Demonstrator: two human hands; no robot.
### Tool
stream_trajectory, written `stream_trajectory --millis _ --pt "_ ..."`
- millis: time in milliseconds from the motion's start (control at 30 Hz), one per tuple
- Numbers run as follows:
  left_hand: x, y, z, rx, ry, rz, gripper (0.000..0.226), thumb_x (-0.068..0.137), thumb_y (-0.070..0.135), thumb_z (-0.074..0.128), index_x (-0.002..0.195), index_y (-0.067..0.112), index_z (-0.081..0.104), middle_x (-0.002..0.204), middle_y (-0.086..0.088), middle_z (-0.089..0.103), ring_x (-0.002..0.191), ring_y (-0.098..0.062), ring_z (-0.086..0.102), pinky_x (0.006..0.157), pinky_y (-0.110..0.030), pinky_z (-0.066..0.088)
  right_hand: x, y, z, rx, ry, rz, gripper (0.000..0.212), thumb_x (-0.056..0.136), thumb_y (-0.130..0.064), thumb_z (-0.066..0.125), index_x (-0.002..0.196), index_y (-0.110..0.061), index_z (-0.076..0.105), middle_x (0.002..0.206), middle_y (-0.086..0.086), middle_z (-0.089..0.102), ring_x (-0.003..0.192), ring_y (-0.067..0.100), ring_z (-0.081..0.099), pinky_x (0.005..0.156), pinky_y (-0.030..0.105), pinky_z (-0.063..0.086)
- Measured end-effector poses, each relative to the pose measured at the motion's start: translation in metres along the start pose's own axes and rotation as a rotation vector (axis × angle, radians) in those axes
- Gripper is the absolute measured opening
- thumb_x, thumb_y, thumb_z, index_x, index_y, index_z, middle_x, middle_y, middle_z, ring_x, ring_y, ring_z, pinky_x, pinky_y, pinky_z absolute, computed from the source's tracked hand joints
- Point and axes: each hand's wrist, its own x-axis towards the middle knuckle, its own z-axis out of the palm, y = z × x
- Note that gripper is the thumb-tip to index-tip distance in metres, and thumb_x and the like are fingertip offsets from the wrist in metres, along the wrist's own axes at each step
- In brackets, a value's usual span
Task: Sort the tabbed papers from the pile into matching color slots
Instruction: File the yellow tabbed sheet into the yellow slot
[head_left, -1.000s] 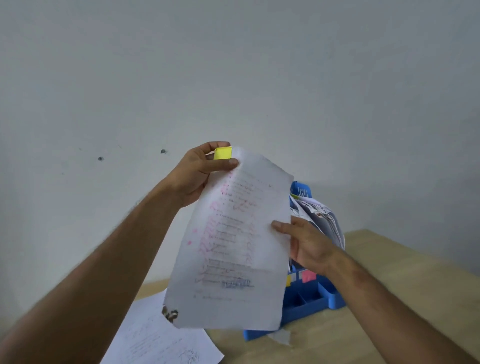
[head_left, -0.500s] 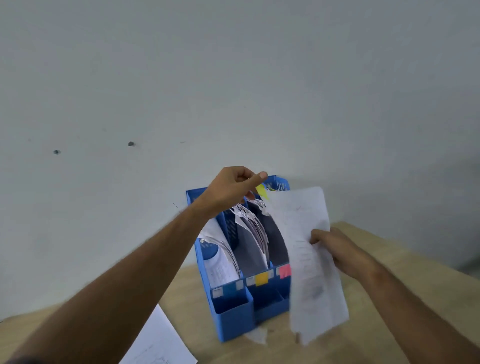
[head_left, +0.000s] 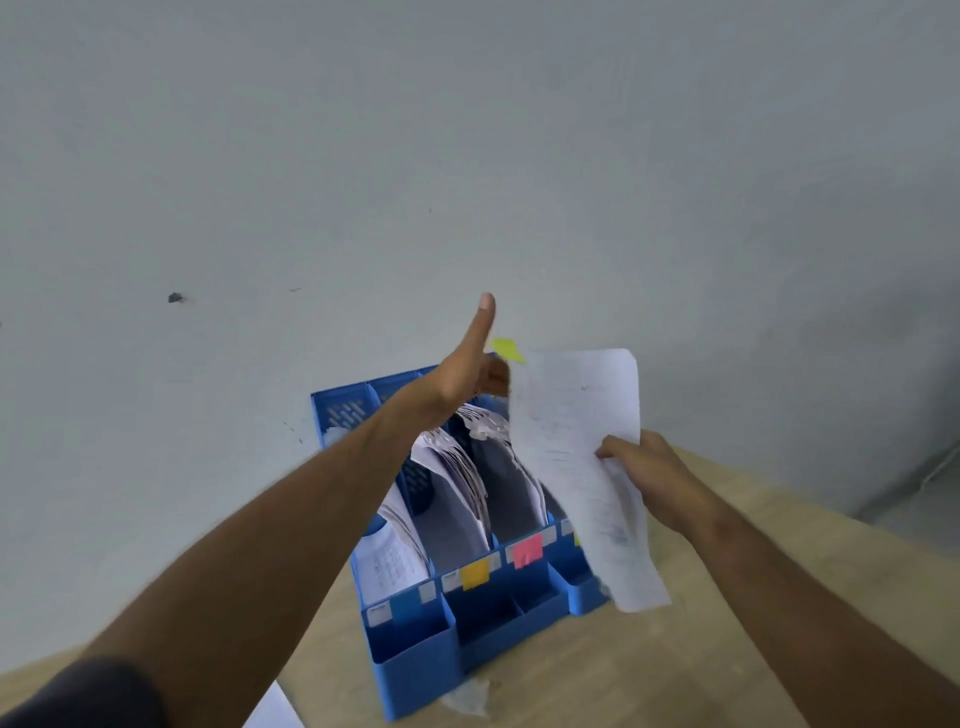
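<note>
- Head view: we see both hands holding one white paper (head_left: 571, 447) up in front of the blue organizer (head_left: 467, 618), which stands on the wooden counter (head_left: 727, 597) against the grey wall (head_left: 467, 130).
- Our left hand (head_left: 462, 374) is at the paper's upper left corner, above the organizer's back edge. Its thumb points straight up; its fingers lie behind the sheet's edge, so we cannot tell how they grip it.
- A yellow-green tab (head_left: 508, 349) sticks out from that top corner, just right of the thumb.
- Our right hand (head_left: 644, 473) grips the paper's right edge about halfway down, fingers curled round it and the thumb on the side facing us.
- The paper hangs tilted, its lower end dropping in front of the organizer's rightmost slot and hiding most of it.
- The sheet carries faint lines of handwriting, too blurred to read.
- Slot fronts carry colour labels: a blue label (head_left: 405, 605) on the left, then a yellow label (head_left: 475, 574), then a pink label (head_left: 527, 551); a sliver of yellow-green shows beside the paper's edge at the far right.
- Small white stickers sit beside the labels; any print on them is unreadable.
- Filed papers (head_left: 457, 478) stand curved in the slots.
- Another sheet (head_left: 275, 712) lies at the bottom edge, on the counter left of the organizer.
</note>
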Motion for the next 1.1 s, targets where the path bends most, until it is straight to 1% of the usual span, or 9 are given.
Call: stream_trajectory --millis 67,133,233,367,500,700,800,967,1100 --pt "0.007 -0.001 -0.001 -0.065 0.018 0.052 0.097 0.084 0.09 0.034 0.114 0.008 0.076 0.111 -0.01 0.076 0.112 -0.03 0.068 0.106 -0.04 0.041 0.003 -0.006 -0.001 -0.087 0.05 -0.034 0.016 0.088 -0.014 0.066 0.103 -0.011 0.071 0.096 0.002 0.074 0.085 0.018 0.07 0.066 0.029 0.051" --pt "0.014 -0.004 -0.001 0.056 0.08 0.113 0.037 0.089 0.046 0.075 0.106 0.014 0.077 0.103 -0.005 0.078 0.098 -0.031 0.073 0.094 -0.038 0.053 0.006 -0.012 -0.001 -0.144 0.105 -0.082 0.012 0.089 -0.012 0.064 0.1 -0.012 0.07 0.09 0.0 0.072 0.079 0.016 0.068 0.062 0.026 0.05" --pt "0.024 -0.016 0.004 0.266 0.161 0.106 0.019 0.077 0.005 0.084 0.09 0.01 0.071 0.079 -0.008 0.066 0.064 -0.023 0.057 0.059 -0.028 0.046 0.009 -0.019 -0.004 -0.228 0.217 -0.172 0.009 0.089 -0.012 0.061 0.093 -0.012 0.07 0.081 0.003 0.07 0.073 0.024 0.066 0.058 0.026 0.048" --pt "0.042 -0.028 0.011 0.59 0.42 0.003 0.041 0.071 0.051 0.083 0.09 0.021 0.063 0.082 0.006 0.069 0.079 -0.019 0.066 0.083 -0.042 0.053 0.003 -0.028 -0.012 -0.491 0.451 -0.31 0.012 0.09 -0.013 0.055 0.079 -0.014 0.058 0.076 0.002 0.061 0.065 0.027 0.057 0.053 0.026 0.04" --pt "0.054 -0.032 0.015 0.845 0.528 -0.122 0.076 0.064 0.093 0.06 0.093 0.024 0.062 0.084 0.005 0.067 0.091 -0.023 0.063 0.101 -0.055 0.037 0.001 -0.032 -0.018 -0.741 0.589 -0.456 0.013 0.1 -0.018 0.052 0.097 -0.014 0.064 0.095 0.004 0.07 0.075 0.026 0.066 0.067 0.038 0.06" --pt "0.055 -0.03 0.031 0.994 0.395 -0.086 0.056 0.096 0.07 0.044 0.072 0.024 0.067 0.083 0.003 0.067 0.12 -0.029 0.057 0.115 -0.069 0.012 -0.001 -0.044 -0.012 -0.846 0.616 -0.537 0.019 0.101 -0.015 0.051 0.109 -0.012 0.068 0.092 0.01 0.071 0.075 0.034 0.065 0.067 0.039 0.057" --pt "0.059 -0.028 0.037 0.988 0.293 -0.125 0.048 0.099 0.067 0.037 0.108 0.037 0.073 0.124 0.001 0.068 0.146 -0.035 0.035 0.111 -0.077 -0.007 -0.004 -0.051 -0.003 -0.817 0.598 -0.576 0.016 0.099 -0.012 0.05 0.101 -0.012 0.066 0.085 0.012 0.069 0.069 0.035 0.055 0.061 0.037 0.047" --pt "0.068 -0.025 0.036 0.896 0.198 -0.262 0.087 0.087 0.089 0.022 0.16 0.046 0.002 0.168 0.002 0.021 0.154 -0.04 0.018 0.108 -0.079 -0.017 -0.004 -0.062 0.018 -0.711 0.551 -0.647 0.025 0.101 -0.011 0.05 0.12 -0.007 0.066 0.1 0.019 0.071 0.089 0.043 0.061 0.069 0.038 0.041" --pt "0.065 -0.02 0.035 0.747 0.344 -0.198 0.097 0.086 0.089 0.028 0.161 0.038 -0.006 0.142 -0.002 0.062 0.148 -0.036 0.036 0.1 -0.079 -0.025 0.003 -0.053 0.04 -0.646 0.514 -0.659 0.033 0.1 -0.004 0.049 0.131 -0.008 0.062 0.105 0.018 0.072 0.096 0.041 0.065 0.071 0.038 0.045"
